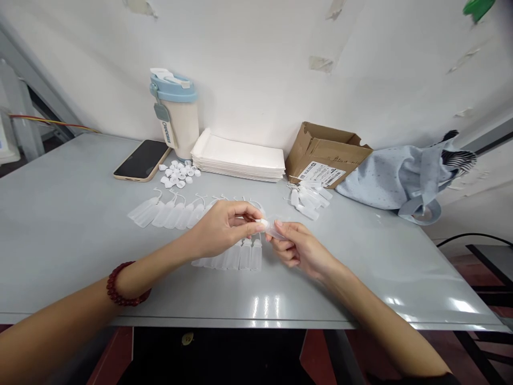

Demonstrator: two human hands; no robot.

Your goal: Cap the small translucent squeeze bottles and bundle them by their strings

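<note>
Over the table's middle, my right hand [298,246] is closed around the body of a small translucent squeeze bottle [274,231], which is tilted. My left hand [224,227] pinches the white cap [263,222] at that bottle's top end; its fingers partly hide it. Beneath and behind my hands lie two rows of similar flat bottles with thin curved tips, the back row [170,215] and the front row [244,256]. My left hand covers parts of both rows. Farther right is a loose pile of such bottles [309,198].
White caps [178,174] lie heaped near a phone [142,159] and a lidded cup [180,120]. Along the wall are a stack of white envelopes [240,158], an open cardboard box [324,155] and a light blue fabric bag [385,176]. The grey table's [192,305] front edge is close to me.
</note>
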